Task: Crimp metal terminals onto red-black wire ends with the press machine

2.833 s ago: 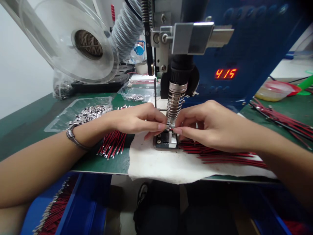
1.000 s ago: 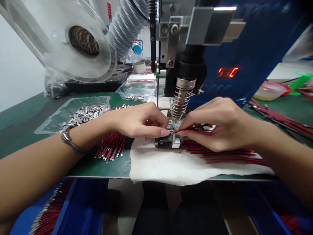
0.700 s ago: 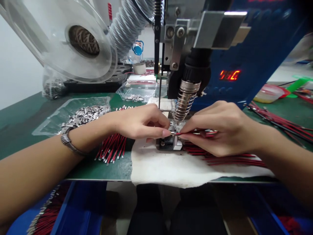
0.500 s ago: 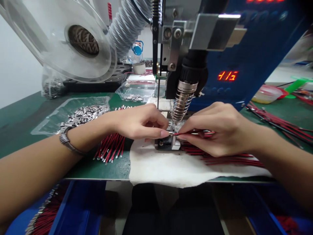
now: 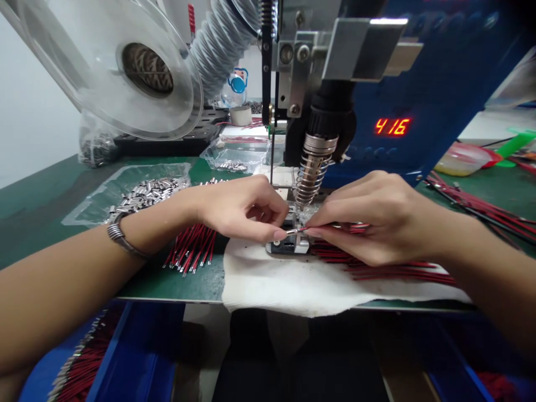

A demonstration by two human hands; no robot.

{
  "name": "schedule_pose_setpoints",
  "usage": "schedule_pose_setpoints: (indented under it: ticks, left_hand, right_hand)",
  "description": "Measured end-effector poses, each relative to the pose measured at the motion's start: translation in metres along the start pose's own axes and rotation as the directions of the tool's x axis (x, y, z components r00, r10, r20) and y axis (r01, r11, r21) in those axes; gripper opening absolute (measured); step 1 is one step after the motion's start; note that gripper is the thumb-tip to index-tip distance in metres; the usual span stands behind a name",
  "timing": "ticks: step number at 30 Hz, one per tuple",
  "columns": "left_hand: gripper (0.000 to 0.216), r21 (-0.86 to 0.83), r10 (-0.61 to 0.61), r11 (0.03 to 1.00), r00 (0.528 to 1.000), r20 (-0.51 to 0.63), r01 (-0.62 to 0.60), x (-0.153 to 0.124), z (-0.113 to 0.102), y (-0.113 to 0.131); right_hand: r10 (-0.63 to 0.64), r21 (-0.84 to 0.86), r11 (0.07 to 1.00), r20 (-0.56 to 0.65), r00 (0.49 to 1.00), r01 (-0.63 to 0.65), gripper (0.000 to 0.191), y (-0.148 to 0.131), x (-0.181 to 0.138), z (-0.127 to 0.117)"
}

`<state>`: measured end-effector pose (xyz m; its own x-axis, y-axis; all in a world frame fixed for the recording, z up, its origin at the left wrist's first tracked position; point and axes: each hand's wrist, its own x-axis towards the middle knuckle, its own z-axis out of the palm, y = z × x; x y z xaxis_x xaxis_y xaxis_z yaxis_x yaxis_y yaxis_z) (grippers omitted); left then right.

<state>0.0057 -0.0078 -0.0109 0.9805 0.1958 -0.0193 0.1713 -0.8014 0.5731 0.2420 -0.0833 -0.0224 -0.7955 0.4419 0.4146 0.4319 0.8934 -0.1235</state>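
Note:
My left hand (image 5: 238,206) and my right hand (image 5: 368,215) meet under the coiled tip of a soldering head (image 5: 312,167). The left thumb and forefinger pinch a small metal sleeve (image 5: 291,230). The right fingers pinch a thin red wire (image 5: 330,227) whose end goes into that sleeve. Both sit just above a small metal fixture block (image 5: 288,244) on a white cloth (image 5: 293,282). A metal bracelet (image 5: 117,234) rings my left wrist.
Loose metal sleeves (image 5: 146,192) lie on clear plastic at the left. Red wire bundles lie by my left wrist (image 5: 192,251), under my right hand (image 5: 385,268) and far right (image 5: 481,206). A clear reel (image 5: 125,67), grey hose (image 5: 218,44), blue machine display (image 5: 391,127), blue bins (image 5: 125,357).
Both hands stay pinched at the fixture, shifting only slightly. The camera view has swayed a little. The red display reads 416 now, after 415 in the earliest frame.

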Motion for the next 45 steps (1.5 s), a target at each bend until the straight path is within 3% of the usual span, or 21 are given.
schedule_pose_setpoints:
  ticks: [7,15,24,29,32,37,41,45]
  left_hand:
    - [0.021,0.005,-0.009,1.000,1.000,-0.004,0.009,0.000,0.002,0.001]
    - [0.020,0.003,-0.009,1.000,1.000,0.001,0.009,0.000,0.001,0.000]
    - [0.019,-0.006,-0.027,1.000,1.000,-0.006,0.027,0.000,0.001,0.001]
    - [0.034,-0.183,-0.100,0.975,0.982,0.159,0.129,-0.003,-0.014,0.001]
    - [0.042,-0.133,-0.202,0.963,0.956,0.214,0.234,-0.007,-0.026,-0.005]
    - [0.060,0.205,-0.377,0.906,0.926,-0.013,0.371,-0.008,-0.029,-0.011]
    - [0.056,0.408,-0.282,0.846,0.937,-0.203,0.343,-0.005,-0.022,-0.003]
    - [0.059,0.527,-0.176,0.793,0.943,-0.282,0.306,-0.004,-0.018,0.000]
  right_hand:
    - [-0.020,-0.027,0.999,-0.058,0.998,0.018,0.008,0.002,-0.002,0.002]
    - [-0.048,-0.045,0.998,-0.061,0.997,0.045,0.009,0.003,-0.002,0.001]
    - [0.040,0.002,0.999,-0.046,0.998,-0.040,0.007,-0.002,0.000,0.001]
    - [-0.059,-0.037,0.998,-0.058,0.997,0.057,0.011,-0.004,-0.002,0.002]
    - [-0.094,-0.060,0.994,-0.086,0.992,0.089,0.012,-0.007,-0.003,0.003]
    - [-0.123,-0.095,0.989,-0.099,0.987,0.114,0.013,-0.009,-0.005,0.003]
    - [-0.137,-0.140,0.983,-0.112,0.984,0.121,0.013,-0.007,-0.006,0.002]
    - [-0.131,-0.184,0.977,-0.116,0.985,0.109,0.012,-0.005,-0.007,-0.001]
